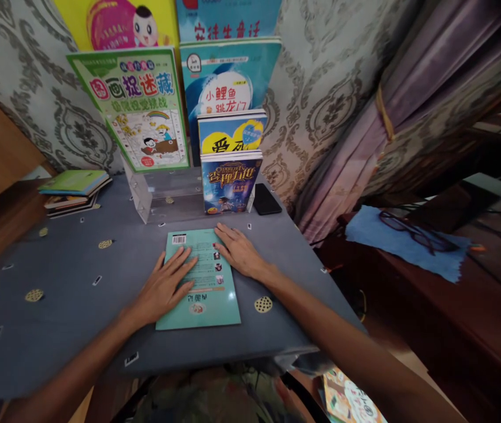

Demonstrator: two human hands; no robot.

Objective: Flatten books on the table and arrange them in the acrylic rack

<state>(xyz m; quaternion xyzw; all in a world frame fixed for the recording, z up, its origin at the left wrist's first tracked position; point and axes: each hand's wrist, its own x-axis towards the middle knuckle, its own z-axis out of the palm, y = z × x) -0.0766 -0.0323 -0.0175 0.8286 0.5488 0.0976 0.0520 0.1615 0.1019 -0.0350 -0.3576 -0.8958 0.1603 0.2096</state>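
A thin teal book [213, 306] lies flat on the table in front of me, its barcode corner at the far left and its print upside down to me. My left hand [166, 283] rests across its left side with the fingers spread. On its far right edge lies my right hand [239, 251], fingers stretched out over the corner. Neither hand grips anything. Just beyond, a clear tiered book stand [175, 207] holds several upright books, with a dark blue book [231, 188] in the lowest front tier and a green picture book [144, 111] at the left.
A black phone [267, 200] lies right of the stand. A small stack of books [76, 187] sits at the back left of the grey-clothed table [65, 299]. Eyeglasses [418, 232] rest on a blue cloth [378, 244] to the right. A tied curtain [347, 170] hangs behind.
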